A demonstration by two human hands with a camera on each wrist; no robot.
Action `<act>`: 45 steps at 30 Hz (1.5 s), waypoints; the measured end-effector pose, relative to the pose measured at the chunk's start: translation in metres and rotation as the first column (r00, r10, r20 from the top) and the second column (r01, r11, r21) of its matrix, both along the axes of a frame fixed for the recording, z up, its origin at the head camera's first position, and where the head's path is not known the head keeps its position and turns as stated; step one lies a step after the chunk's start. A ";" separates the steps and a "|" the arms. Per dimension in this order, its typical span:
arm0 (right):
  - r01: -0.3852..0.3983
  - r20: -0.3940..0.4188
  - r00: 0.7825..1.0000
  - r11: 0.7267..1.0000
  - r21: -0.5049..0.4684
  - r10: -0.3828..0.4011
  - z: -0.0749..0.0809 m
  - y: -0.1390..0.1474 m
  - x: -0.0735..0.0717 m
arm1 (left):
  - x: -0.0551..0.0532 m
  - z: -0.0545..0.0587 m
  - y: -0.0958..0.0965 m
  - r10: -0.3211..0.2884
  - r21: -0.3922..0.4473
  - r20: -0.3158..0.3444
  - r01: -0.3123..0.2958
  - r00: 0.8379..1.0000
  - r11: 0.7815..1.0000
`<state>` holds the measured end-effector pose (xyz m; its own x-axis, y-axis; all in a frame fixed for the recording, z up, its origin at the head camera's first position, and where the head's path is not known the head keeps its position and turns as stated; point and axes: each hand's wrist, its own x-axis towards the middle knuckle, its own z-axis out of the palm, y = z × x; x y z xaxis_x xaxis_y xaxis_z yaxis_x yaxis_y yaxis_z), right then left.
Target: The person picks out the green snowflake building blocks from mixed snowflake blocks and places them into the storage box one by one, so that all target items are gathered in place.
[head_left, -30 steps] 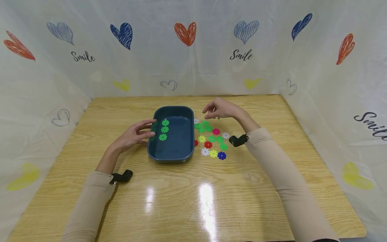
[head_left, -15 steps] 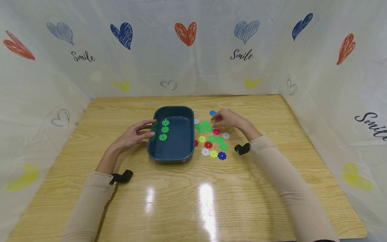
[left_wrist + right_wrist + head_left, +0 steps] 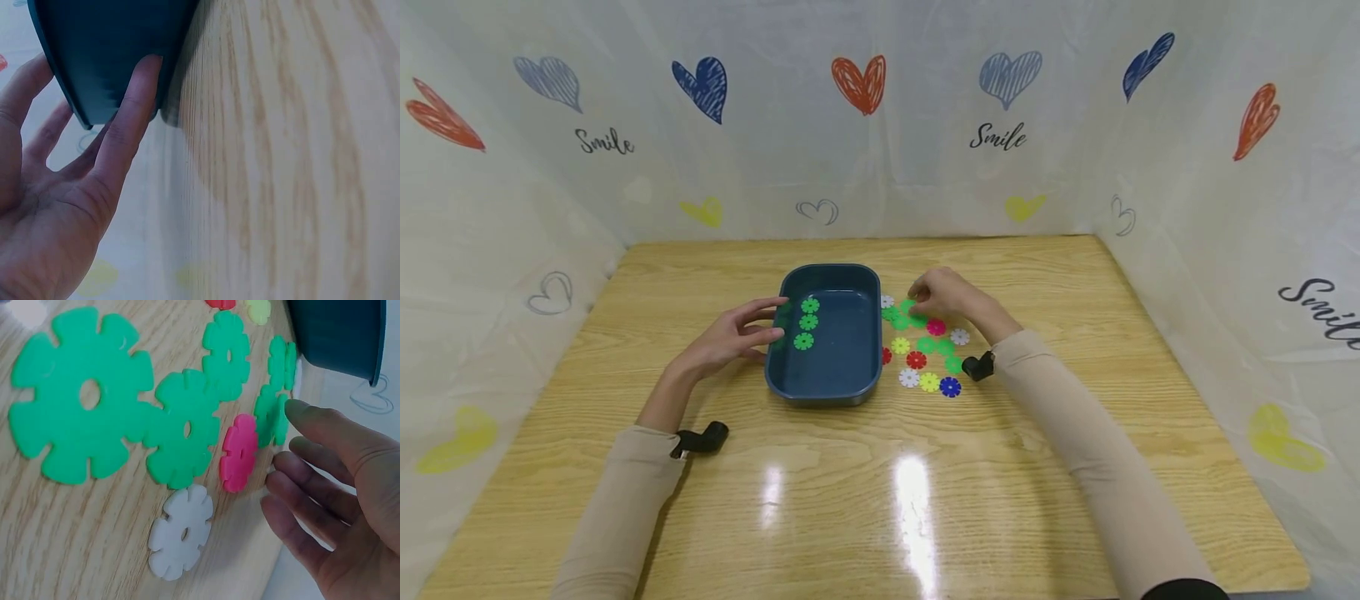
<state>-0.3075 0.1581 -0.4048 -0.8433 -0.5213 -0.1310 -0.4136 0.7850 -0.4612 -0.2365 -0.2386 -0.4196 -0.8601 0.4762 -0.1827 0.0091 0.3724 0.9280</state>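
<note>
A dark blue-green tray stands on the table with several green flower-shaped discs inside, along its left side. My left hand touches the tray's left side with outstretched fingers; in the left wrist view, one finger lies along the outer wall. My right hand is low over the green flower discs right of the tray. The right wrist view shows its thumb beside the green discs, with the fingers gently bent and a gap between. Nothing shows held there.
Loose flower discs lie right of the tray: pink, red, yellow, white and dark blue. A heart-printed curtain borders the wooden table at the back and sides.
My right hand first drew back to the right and down, uncovering a light blue disc, then moved left over the green discs, where it hides the blue one. My left hand stays put.
</note>
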 end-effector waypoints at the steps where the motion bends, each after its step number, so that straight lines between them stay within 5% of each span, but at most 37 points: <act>1: 0.002 -0.006 1.000 1.000 0.011 -0.002 0.000 -0.001 0.000 | 0.000 0.000 0.000 0.002 0.000 0.000 -0.002 1.000 1.000; 13: 0.010 -0.063 0.998 0.996 0.083 -0.004 -0.004 -0.010 0.001 | 0.002 -0.002 -0.001 0.010 0.002 0.008 -0.010 1.000 1.000; 26: 0.046 -0.030 0.999 0.991 0.123 -0.043 -0.002 -0.015 -0.002 | 0.001 -0.003 -0.001 0.010 0.011 0.005 -0.010 1.000 1.000; 35: -0.003 -0.093 0.995 0.977 0.213 0.024 -0.002 -0.016 -0.007 | 0.001 -0.001 0.000 0.005 0.013 0.004 -0.005 1.000 1.000; 45: 0.007 -0.059 0.998 0.993 0.118 0.000 -0.004 -0.008 -0.006 | 0.000 0.001 0.001 0.003 0.014 0.000 -0.003 1.000 1.000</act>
<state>-0.3131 0.1497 -0.4086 -0.8533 -0.5018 -0.1415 -0.4342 0.8342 -0.3398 -0.2365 -0.2380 -0.4183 -0.8613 0.4765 -0.1765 0.0077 0.3596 0.9331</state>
